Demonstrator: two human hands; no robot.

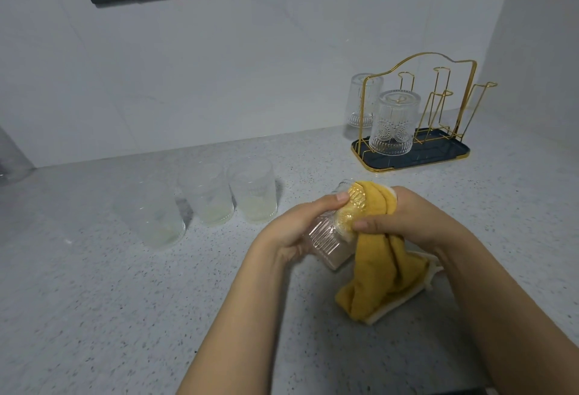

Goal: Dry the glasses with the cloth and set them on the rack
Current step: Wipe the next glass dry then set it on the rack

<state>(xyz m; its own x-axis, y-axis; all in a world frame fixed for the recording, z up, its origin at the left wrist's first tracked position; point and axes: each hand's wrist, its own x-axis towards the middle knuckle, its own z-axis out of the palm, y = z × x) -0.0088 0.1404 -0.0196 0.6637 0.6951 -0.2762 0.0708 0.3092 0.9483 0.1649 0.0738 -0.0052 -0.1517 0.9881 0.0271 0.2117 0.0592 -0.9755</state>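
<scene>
Fingers of the left hand (300, 231) grip the tilted glass (332, 238); the right hand (404, 216) pinches cloth (385, 272) stuffed inside; drying underway; next, probably upending it onto a free rack (438, 118) peg.

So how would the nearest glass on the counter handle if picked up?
The nearest glass looks wet and fogged, so probably slippery. Its ribbed wall may help the grip. It stands upright on a base narrower than its mouth, so a sideways nudge could tip it, and thin glass would likely break.

Left hand (289, 228) & right hand (410, 219): bare forearms, no sleeves, short nails.
</scene>
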